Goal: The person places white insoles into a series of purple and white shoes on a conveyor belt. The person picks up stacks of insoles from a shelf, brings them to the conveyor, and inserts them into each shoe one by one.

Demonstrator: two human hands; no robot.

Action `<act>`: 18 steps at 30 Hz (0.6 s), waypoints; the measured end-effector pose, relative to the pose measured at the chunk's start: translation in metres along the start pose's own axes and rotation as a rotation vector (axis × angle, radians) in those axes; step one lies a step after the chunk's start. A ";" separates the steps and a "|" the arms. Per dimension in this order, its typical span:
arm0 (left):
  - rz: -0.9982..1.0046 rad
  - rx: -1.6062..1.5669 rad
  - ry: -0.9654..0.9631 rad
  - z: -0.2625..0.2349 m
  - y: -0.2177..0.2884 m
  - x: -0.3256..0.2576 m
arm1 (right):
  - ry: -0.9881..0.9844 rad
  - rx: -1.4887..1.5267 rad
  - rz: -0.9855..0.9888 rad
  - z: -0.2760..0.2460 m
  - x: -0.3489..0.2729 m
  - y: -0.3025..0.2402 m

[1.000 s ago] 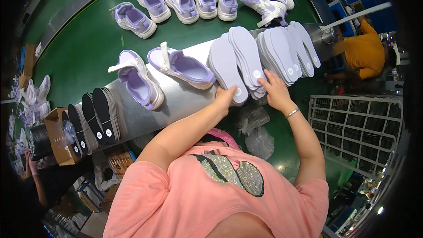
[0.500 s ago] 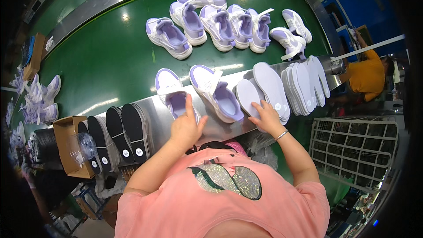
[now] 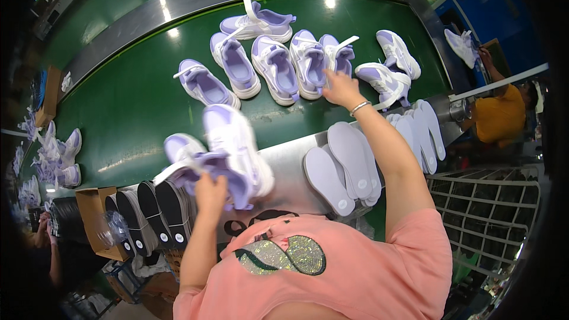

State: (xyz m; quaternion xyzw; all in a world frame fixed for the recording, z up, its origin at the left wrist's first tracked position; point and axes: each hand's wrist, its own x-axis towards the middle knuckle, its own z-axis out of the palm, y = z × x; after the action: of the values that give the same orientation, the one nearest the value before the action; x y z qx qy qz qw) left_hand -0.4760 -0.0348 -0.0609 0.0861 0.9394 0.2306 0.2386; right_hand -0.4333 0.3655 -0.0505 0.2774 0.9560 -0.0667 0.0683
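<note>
brown cardboard box (image 3: 95, 213) | lower left | open, beside dark insoles (image 3: 155, 213)

Green belt and steel ledge, loaded with shoes

The curved green conveyor belt (image 3: 136, 101) carries a row of lilac-and-white sneakers (image 3: 275, 65) lying on their soles; the grey metal worktop (image 3: 290, 172) along its near edge bears pale lilac insoles (image 3: 349, 160) and black insoles (image 3: 160, 210) fanned in overlapping stacks.

Probably a shoe factory — green conveyor belt (image 3: 136, 101), rows of lilac sneakers (image 3: 278, 65).

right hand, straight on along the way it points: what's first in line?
The right hand reaches up-belt; its fingertips already sit at a lavender shoe in the row. Beyond that, green belt. Depth is uncertain, so contact can't be confirmed.
</note>
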 end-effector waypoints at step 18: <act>-0.106 0.158 0.241 -0.036 -0.011 0.179 | 0.171 -0.110 -0.200 -0.060 0.087 0.001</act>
State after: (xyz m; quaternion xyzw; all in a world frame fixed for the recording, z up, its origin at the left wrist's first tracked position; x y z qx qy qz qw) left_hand -0.6501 -0.0104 -0.1113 0.0266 0.9797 0.1518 0.1283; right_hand -0.5115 0.4215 -0.0065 0.1811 0.9835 0.0034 -0.0054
